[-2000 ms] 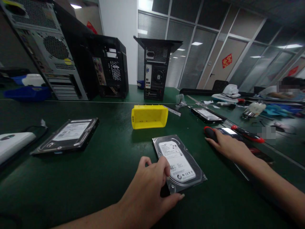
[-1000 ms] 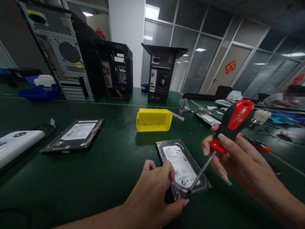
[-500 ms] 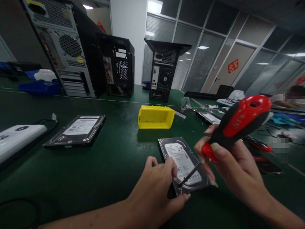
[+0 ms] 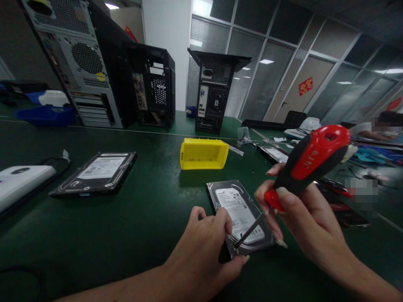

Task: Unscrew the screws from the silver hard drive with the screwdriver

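Note:
A silver hard drive (image 4: 234, 205) with a white label lies flat on the green table (image 4: 141, 218) in front of me. My left hand (image 4: 201, 247) grips its near left corner, thumb under the front edge. My right hand (image 4: 296, 214) holds a red and black screwdriver (image 4: 310, 161) tilted down to the left. The thin shaft's tip rests on the drive's near left corner, right beside my left fingers.
A yellow bin (image 4: 203, 154) lies on its side behind the drive. A second hard drive (image 4: 96, 173) lies to the left, a white device (image 4: 19, 184) at the far left. Three computer cases (image 4: 214, 94) stand at the back. Another drive (image 4: 273, 154) and tools lie right. A person sits far right.
My right hand picked the screwdriver up from the table on the right, brought it over the drive, and set its tip on the near left corner. My left hand kept hold of the drive.

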The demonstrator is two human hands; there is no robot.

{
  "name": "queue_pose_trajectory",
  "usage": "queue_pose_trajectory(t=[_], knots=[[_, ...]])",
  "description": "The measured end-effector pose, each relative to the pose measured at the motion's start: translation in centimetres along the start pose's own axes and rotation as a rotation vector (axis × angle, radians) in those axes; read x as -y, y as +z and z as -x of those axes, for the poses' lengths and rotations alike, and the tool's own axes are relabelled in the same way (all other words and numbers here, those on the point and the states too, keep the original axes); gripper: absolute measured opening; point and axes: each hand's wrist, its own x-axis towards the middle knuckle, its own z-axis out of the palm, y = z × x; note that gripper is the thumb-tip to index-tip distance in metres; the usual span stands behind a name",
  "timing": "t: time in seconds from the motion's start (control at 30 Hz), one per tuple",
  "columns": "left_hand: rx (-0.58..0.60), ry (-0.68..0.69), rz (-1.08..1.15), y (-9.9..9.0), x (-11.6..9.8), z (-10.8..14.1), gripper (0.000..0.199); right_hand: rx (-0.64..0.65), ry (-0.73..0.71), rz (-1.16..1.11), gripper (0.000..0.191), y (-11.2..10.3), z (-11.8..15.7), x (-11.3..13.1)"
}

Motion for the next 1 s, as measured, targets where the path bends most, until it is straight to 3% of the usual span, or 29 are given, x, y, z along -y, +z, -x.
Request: queue_pose_trajectory(t=[0.4, 0.6, 1.0], knots=[[0.013, -0.008, 0.006, -0.12, -0.09, 0.09, 0.027, -0.008, -0.03, -0.007, 0.02, 0.04, -0.11, 0.21], [0.011, -0.002, -0.004, -0.11, -0.15, -0.02, 0.027, 0.046, 0.034, -0.04, 0.021, -0.2, 0.17, 0.5], [0.01, -0.004, -0.003, -0.09, -0.11, 0.21, 0.027, 0.009, 0.058, -0.091, 0.022, -0.24, 0.43, 0.44]])
